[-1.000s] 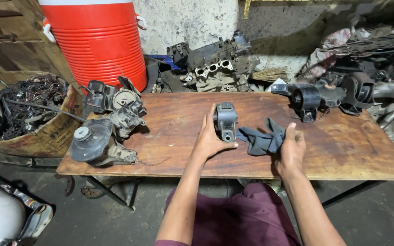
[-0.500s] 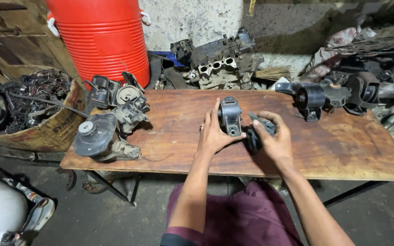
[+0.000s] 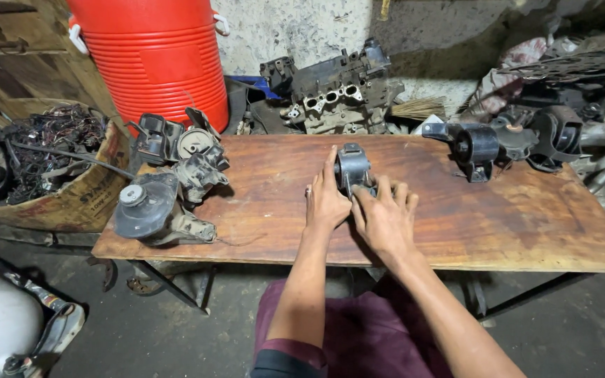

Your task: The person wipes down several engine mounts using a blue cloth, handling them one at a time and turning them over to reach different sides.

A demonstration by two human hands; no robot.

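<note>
A small dark metal engine mount [image 3: 352, 164] stands upright at the middle of the wooden table [image 3: 456, 224]. My left hand [image 3: 325, 203] grips its left side, with the index finger lying up along it. My right hand [image 3: 385, 220] is pressed against the mount's lower right side, fingers curled over a dark rag [image 3: 368, 190]. Only a sliver of the rag shows between my two hands.
Several grimy engine mounts [image 3: 152, 210] crowd the table's left end and another mount [image 3: 476, 147] sits at the back right. A red cooler [image 3: 155, 56] and an engine block [image 3: 330, 98] stand behind. A cardboard box of wires [image 3: 57, 203] is at left.
My right hand gathered the dark rag off the table and brought it left against the mount. My left hand stayed on the mount.
</note>
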